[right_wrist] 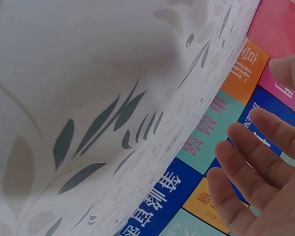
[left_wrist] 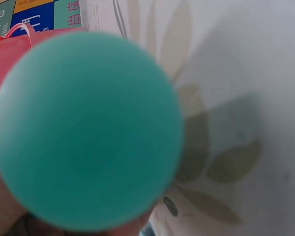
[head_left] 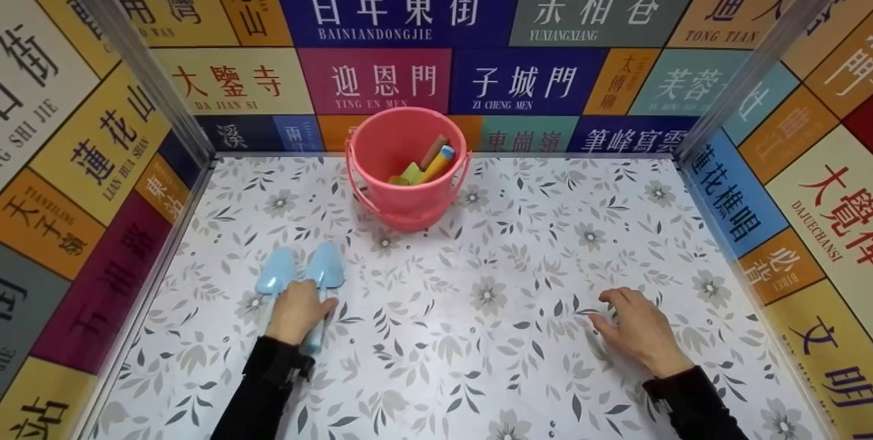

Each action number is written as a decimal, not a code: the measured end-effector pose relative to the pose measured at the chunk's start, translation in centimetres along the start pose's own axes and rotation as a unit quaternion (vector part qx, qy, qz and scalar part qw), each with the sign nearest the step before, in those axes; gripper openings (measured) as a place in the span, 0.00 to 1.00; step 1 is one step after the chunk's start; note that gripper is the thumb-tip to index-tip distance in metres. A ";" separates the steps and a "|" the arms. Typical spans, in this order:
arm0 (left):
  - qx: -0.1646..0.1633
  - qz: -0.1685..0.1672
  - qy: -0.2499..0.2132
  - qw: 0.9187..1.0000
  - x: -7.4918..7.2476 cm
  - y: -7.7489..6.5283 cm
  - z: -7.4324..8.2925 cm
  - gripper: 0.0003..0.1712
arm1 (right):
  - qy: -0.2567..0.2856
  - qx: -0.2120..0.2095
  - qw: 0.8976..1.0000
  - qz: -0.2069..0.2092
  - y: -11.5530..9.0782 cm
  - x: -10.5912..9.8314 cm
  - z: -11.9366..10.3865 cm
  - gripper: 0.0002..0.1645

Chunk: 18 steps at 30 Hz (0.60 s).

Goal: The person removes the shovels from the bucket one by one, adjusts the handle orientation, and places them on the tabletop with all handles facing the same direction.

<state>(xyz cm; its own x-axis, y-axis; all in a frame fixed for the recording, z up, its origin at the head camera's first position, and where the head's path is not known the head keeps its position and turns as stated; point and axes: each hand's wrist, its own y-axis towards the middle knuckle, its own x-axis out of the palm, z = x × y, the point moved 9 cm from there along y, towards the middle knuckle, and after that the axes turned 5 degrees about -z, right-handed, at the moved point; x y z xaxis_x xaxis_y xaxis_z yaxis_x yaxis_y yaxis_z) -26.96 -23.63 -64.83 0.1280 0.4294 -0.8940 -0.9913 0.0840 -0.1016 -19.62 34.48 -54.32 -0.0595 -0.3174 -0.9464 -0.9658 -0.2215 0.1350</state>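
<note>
Two light blue toy shovels lie side by side at the left of the floral surface, blades pointing away from me. My left hand (head_left: 298, 310) grips the handle of the right-hand shovel (head_left: 326, 264). Beside it, the other shovel (head_left: 276, 269) has its handle partly hidden behind that hand. In the left wrist view, the blurred round teal end of a shovel handle (left_wrist: 88, 130) fills much of the picture. My right hand (head_left: 641, 331) is at the right side, fingers relaxed and apart, holding nothing; the right wrist view shows its spread fingers (right_wrist: 260, 132).
A pink bucket (head_left: 409, 211) with a handle stands at the back, left of centre. Inside are a yellow stick with a blue end (head_left: 436, 166), a brown piece (head_left: 434, 150) and something green. Panels with printed characters (head_left: 395, 0) wall in the back and both sides.
</note>
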 end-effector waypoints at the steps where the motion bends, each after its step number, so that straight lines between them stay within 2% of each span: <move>1: 0.002 0.000 0.001 1.000 0.0 0.0 0.0 0.26 | -0.002 0.000 1.000 0.000 0.0 0.0 0.0 0.17; 11: 0.004 0.033 0.023 0.999 -0.6 0.0 0.0 0.24 | -0.016 -0.014 1.000 0.017 0.2 -0.4 -0.5 0.17; 18: 0.038 0.077 0.049 0.995 -1.0 0.7 -0.3 0.27 | -0.016 -0.012 1.000 0.012 0.3 -0.5 -0.5 0.17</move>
<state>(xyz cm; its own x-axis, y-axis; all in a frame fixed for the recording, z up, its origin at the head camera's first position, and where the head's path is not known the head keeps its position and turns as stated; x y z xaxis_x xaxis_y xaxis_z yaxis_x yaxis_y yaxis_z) -27.79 -24.26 -64.19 -0.0332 0.3533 -0.9349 -0.9931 0.0934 0.0706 -19.74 34.16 -53.69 -0.0906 -0.2928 -0.9519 -0.9579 -0.2357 0.1637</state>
